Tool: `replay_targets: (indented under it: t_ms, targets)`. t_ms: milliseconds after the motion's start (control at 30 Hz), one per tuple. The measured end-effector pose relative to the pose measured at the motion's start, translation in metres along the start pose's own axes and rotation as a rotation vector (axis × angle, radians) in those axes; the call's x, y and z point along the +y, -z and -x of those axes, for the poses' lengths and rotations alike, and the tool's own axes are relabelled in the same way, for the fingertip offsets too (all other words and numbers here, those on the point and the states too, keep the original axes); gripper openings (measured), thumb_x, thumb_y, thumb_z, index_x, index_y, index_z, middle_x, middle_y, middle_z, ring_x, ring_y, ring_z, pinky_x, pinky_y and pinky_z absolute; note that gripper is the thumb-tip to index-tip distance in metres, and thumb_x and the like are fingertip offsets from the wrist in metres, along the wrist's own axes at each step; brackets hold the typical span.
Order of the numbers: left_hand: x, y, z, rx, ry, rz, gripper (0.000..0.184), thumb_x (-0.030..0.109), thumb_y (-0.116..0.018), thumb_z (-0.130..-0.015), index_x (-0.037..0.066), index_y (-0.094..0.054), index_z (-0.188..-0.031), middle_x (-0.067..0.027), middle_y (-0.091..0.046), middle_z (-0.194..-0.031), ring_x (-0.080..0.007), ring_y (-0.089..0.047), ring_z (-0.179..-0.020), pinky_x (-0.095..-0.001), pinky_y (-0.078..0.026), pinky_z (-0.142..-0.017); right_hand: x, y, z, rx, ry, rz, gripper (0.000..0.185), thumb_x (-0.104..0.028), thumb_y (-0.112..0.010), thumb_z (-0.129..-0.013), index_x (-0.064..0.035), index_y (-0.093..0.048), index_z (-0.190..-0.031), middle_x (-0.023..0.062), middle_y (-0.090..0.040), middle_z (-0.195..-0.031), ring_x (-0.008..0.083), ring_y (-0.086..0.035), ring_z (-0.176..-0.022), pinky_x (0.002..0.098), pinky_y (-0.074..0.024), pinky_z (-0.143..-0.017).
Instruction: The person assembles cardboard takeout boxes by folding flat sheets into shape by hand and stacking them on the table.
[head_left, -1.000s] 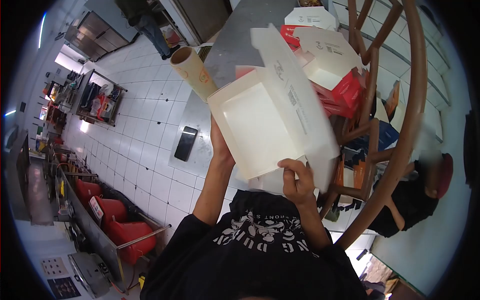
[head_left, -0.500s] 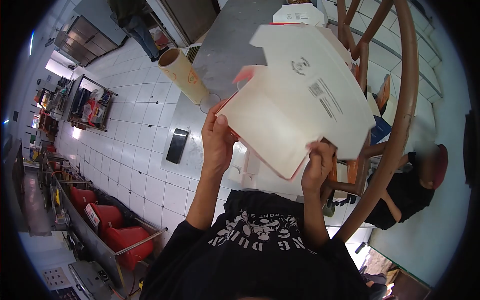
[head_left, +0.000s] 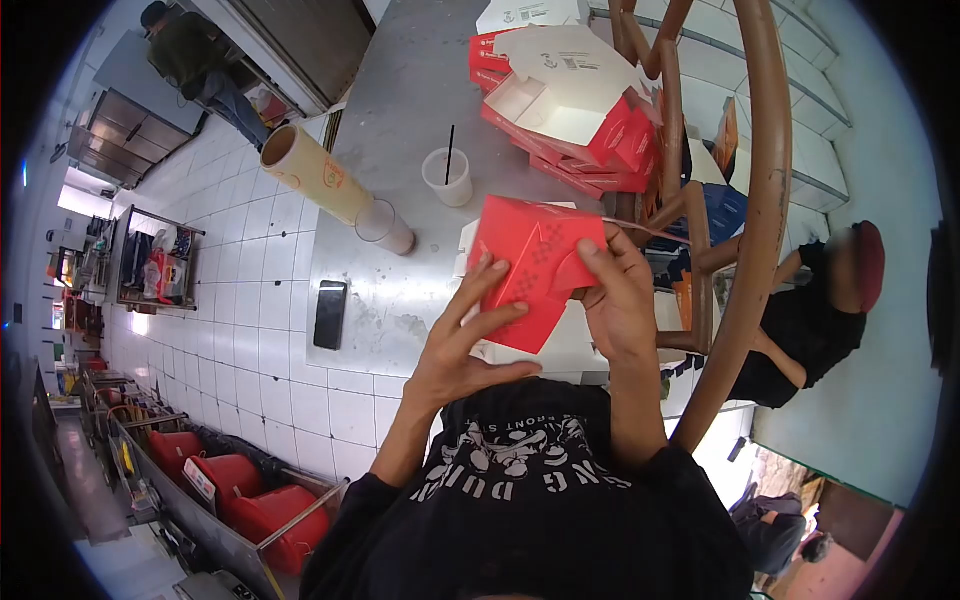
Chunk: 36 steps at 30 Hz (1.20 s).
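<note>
A red cardboard takeaway box [head_left: 535,262] with a dark printed pattern is held tilted in front of my chest. My right hand [head_left: 620,295] grips its right side, thumb on the red face and fingers bent behind the edge. My left hand [head_left: 455,340] has its fingers spread against the box's left side and face, and its thumb stretches out below the lower corner. Beneath the box, white cardboard [head_left: 560,345] shows in part. Farther back on the table lies a pile of red boxes [head_left: 590,165], with an open white-lined box [head_left: 565,100] on top.
On the metal table [head_left: 400,95] stand a plastic cup with a black straw [head_left: 447,178], a clear cup [head_left: 385,228] and a large roll [head_left: 315,175]. A phone [head_left: 330,315] lies near the left edge. Brown metal rails [head_left: 765,200] rise at right; a person [head_left: 820,320] is beyond them.
The open white-lined box left my hands and now tops the pile. Both hands now have a red box between them. My view has shifted, showing more of the table and cups.
</note>
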<state>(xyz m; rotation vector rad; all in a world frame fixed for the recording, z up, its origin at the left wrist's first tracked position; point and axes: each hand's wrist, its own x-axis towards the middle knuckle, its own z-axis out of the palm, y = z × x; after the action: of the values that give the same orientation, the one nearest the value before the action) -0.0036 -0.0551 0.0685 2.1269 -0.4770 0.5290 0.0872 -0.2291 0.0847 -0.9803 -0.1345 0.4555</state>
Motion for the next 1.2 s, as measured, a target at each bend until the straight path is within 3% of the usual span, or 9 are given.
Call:
replay_targets:
  t_ms: [100,267,500,600,733,833,900,1133,1200]
  targets:
    - [0.002,0.001,-0.002,0.152,0.185,0.311,0.055,0.035,-0.071,-0.077,0.006,-0.053,-0.120,-0.0193,-0.044,-0.132,-0.0349,-0.034,-0.131,-0.0455,-0.029,-0.107,0.005,-0.011,0.008,0.028,0.060,0.118,0.028,-0.013,-0.057,-0.091,-0.0005,-0.050,-0.115,0.0070,-0.062,-0.103,0.0123,-0.060,-0.093,0.0254,-0.0484,-0.080]
    - [0.008,-0.009,-0.019,0.252,0.342,0.180,0.033,0.014,-0.052,-0.092,-0.001,-0.051,-0.121,-0.0203,-0.050,-0.126,-0.0316,-0.044,-0.122,-0.0381,-0.034,-0.101,0.019,-0.027,0.020,-0.154,0.133,0.329,0.023,-0.012,-0.053,-0.093,0.0015,-0.052,-0.112,0.0043,-0.058,-0.099,0.0084,-0.055,-0.088,0.0241,-0.0456,-0.077]
    - [0.001,-0.019,-0.008,0.247,0.404,0.266,0.043,0.012,-0.057,-0.090,-0.001,-0.044,-0.128,-0.0175,-0.049,-0.129,-0.0266,-0.053,-0.114,-0.0359,-0.038,-0.100,0.020,-0.023,0.022,-0.150,0.142,0.436,0.024,-0.011,-0.052,-0.094,0.0018,-0.054,-0.113,0.0056,-0.060,-0.099,0.0095,-0.056,-0.086,0.0243,-0.0459,-0.075]
    - [0.015,-0.020,-0.016,0.160,0.422,0.187,0.080,-0.001,-0.062,-0.079,0.004,-0.014,-0.144,-0.0223,-0.026,-0.144,-0.0287,-0.042,-0.124,-0.0373,-0.040,-0.099,0.015,-0.027,0.022,-0.052,0.197,0.468,0.022,-0.011,-0.052,-0.094,0.0019,-0.054,-0.111,0.0077,-0.062,-0.096,0.0108,-0.058,-0.083,0.0250,-0.0467,-0.075]
    - [0.011,-0.027,-0.009,0.223,0.431,0.280,0.079,-0.006,-0.058,-0.078,0.005,-0.015,-0.144,-0.0225,-0.021,-0.146,-0.0294,-0.036,-0.129,-0.0380,-0.037,-0.101,0.020,-0.015,0.019,-0.220,0.195,0.389,0.019,-0.008,-0.052,-0.093,0.0022,-0.054,-0.109,0.0104,-0.062,-0.100,0.0128,-0.058,-0.087,0.0263,-0.0476,-0.075]
    - [0.004,-0.027,-0.004,0.273,0.338,0.338,0.074,-0.007,-0.053,-0.076,0.004,-0.019,-0.142,-0.0231,-0.025,-0.144,-0.0324,-0.034,-0.130,-0.0408,-0.032,-0.105,0.018,-0.028,0.015,-0.094,0.187,0.195,0.016,-0.005,-0.052,-0.092,0.0027,-0.056,-0.106,0.0099,-0.061,-0.102,0.0138,-0.056,-0.093,0.0275,-0.0473,-0.079]
    - [0.003,-0.016,-0.008,0.068,0.214,0.059,0.069,-0.003,-0.051,-0.076,0.002,-0.022,-0.138,-0.0267,-0.027,-0.139,-0.0410,-0.033,-0.128,-0.0433,-0.030,-0.105,0.015,-0.030,0.015,-0.094,0.180,0.191,0.018,-0.004,-0.053,-0.092,0.0027,-0.055,-0.107,0.0097,-0.060,-0.102,0.0141,-0.056,-0.095,0.0279,-0.0465,-0.081]
    - [0.005,-0.016,-0.007,0.105,0.275,0.004,0.067,-0.006,-0.045,-0.075,0.002,-0.024,-0.138,-0.0266,-0.029,-0.138,-0.0411,-0.034,-0.126,-0.0436,-0.030,-0.105,0.020,-0.008,0.009,-0.156,0.268,0.666,0.030,-0.003,-0.065,-0.084,-0.0014,-0.056,-0.112,0.0063,-0.060,-0.105,0.0140,-0.057,-0.095,0.0286,-0.0459,-0.086]
    - [0.004,-0.013,-0.008,0.136,0.386,0.070,0.063,-0.005,-0.044,-0.076,0.001,-0.028,-0.137,-0.0256,-0.031,-0.137,-0.0400,-0.035,-0.126,-0.0419,-0.030,-0.105,0.021,-0.020,0.013,-0.131,0.217,0.458,0.028,-0.006,-0.066,-0.084,-0.0017,-0.058,-0.110,0.0077,-0.059,-0.108,0.0160,-0.057,-0.099,0.0313,-0.0455,-0.088]
